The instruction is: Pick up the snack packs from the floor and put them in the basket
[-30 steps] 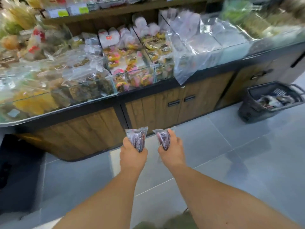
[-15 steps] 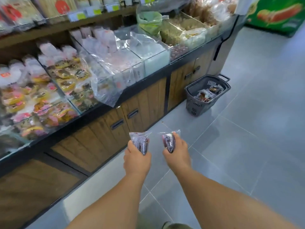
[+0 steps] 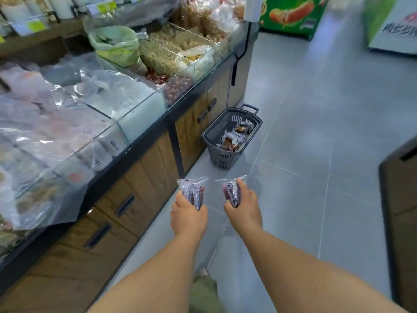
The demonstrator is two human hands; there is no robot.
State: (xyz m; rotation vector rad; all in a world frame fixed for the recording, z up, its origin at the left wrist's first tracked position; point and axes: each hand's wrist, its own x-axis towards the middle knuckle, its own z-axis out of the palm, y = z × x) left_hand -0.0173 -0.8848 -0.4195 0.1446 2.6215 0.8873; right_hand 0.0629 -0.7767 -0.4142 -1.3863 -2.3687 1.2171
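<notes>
**tilefan:** ok so where are the snack packs at?

**basketcase:** Two are in hand. The left snack pack (image 3: pixel 193 193) is a clear wrapper with dark stuff inside, and the left hand (image 3: pixel 188 219) has its fingers (image 3: pixel 181 201) curled round the lower half, so the crimped top pokes out toward 12 o'clock. The right snack pack (image 3: pixel 231 193) looks the same, gripped by the right hand (image 3: pixel 243 211) with a thumb lying along its 3 o'clock edge. Both grips are closed snug on the wrappers. The hands are side by side but apart, held out above the floor (image 3: pixel 304 143).

**tilefan:** and the basket?

**basketcase:** The grey basket (image 3: pixel 222 157) stands on the floor between 12 and 1 o'clock from the hands, well apart from them. It's tucked right by the foot of the desk (image 3: pixel 140 141), and there's a heap of packs (image 3: pixel 234 136) in it.

**tilefan:** what's the room like?

**basketcase:** It's a shop aisle with big pale grey floor tiles. The desk runs along the 9 to 11 o'clock side, with wooden cabinet doors (image 3: pixel 144 177) below and glass bins of bagged food on top, plus a green bag (image 3: pixel 115 44). Around 1 o'clock, far off, there's a green cabinet (image 3: pixel 288 16) with a hot dog picture on it. A dark unit (image 3: pixel 401 211) sits at 3 o'clock.
</notes>
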